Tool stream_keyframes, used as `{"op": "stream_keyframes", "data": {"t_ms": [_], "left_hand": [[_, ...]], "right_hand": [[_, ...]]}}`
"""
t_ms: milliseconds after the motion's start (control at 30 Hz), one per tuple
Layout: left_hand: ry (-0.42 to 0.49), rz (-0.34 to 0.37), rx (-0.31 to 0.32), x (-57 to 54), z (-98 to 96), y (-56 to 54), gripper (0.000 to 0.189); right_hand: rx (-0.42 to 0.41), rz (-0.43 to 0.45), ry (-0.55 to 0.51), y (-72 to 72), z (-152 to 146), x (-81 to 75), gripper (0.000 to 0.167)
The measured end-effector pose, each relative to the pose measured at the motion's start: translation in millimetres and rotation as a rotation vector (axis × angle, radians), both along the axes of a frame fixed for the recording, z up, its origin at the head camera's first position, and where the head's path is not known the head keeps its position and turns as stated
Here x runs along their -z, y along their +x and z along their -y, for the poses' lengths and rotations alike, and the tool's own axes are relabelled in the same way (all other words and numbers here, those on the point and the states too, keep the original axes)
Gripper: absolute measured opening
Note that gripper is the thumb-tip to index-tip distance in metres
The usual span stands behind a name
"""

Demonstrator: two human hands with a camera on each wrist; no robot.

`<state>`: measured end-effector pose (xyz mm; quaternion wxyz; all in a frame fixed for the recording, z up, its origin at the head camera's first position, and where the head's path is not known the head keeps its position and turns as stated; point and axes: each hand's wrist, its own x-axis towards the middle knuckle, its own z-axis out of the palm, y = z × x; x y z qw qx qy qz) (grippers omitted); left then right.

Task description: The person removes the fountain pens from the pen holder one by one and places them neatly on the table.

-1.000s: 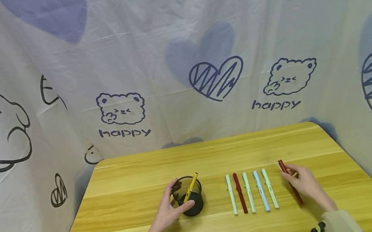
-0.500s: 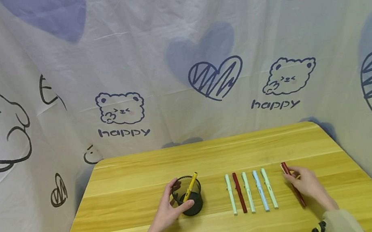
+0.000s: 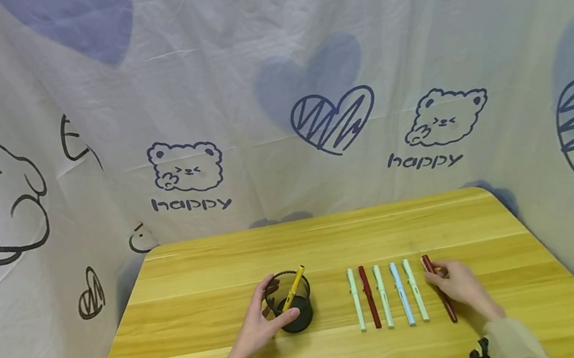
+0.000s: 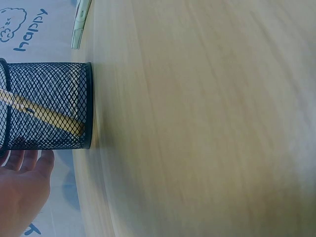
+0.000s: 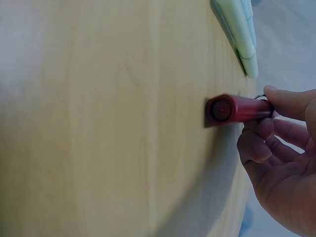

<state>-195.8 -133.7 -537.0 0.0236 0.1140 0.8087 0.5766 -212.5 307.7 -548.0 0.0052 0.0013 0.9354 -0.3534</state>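
Observation:
My left hand point(image 3: 259, 328) holds a black mesh pen holder point(image 3: 301, 321), thumb on its near side and fingers around the far side. Inside it leans a yellow pen point(image 3: 295, 287), which shows through the mesh in the left wrist view. My right hand point(image 3: 459, 283) pinches a dark red pen point(image 5: 244, 109) between thumb and fingers. That pen sits just right of a row of pens: a pale green pen point(image 3: 416, 290), a light blue pen point(image 3: 403, 295), another green pen point(image 3: 383, 297), a second dark red pen point(image 3: 369, 298) and a green pen point(image 3: 356, 300) at the left end.
The wooden table point(image 3: 211, 268) carries all of these. A white cloth point(image 3: 258, 177) printed with hearts and bears hangs behind the table and along both sides.
My right hand first shifts slightly right with the dark red pen, then moves left with it, closer to the row. My left hand and the pen holder stay put.

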Motion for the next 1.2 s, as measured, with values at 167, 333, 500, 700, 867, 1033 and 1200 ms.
{"op": "stream_keyframes", "data": {"t_ms": [167, 333, 500, 700, 867, 1033, 1200], "left_hand": [[-0.007, -0.005, 0.002, -0.2, 0.2, -0.2, 0.086], [-0.003, -0.007, 0.006, -0.4, 0.2, -0.4, 0.086], [0.001, -0.005, 0.005, -0.1, 0.4, -0.4, 0.086], [0.006, -0.006, 0.009, 0.6, 0.7, -0.8, 0.086], [0.007, -0.005, 0.009, 0.7, 0.6, -0.6, 0.086], [0.007, -0.004, 0.006, 0.6, 0.5, -0.4, 0.085], [0.004, -0.003, 0.004, 0.7, 0.4, -0.4, 0.086]], "right_hand": [[-0.014, 0.009, 0.002, -2.1, 4.0, 1.6, 0.044], [-0.011, 0.013, 0.013, -4.1, 7.6, 1.9, 0.043], [-0.002, 0.014, 0.02, -5.3, 10.2, 1.6, 0.044], [0.01, 0.026, 0.013, -6.3, 11.2, 5.9, 0.045], [0.009, 0.037, 0.0, -6.1, 11.8, 6.6, 0.047], [0.012, 0.043, 0.002, -5.3, 13.1, 6.3, 0.049], [0.016, 0.037, 0.009, -5.6, 13.6, 5.7, 0.05]]}}
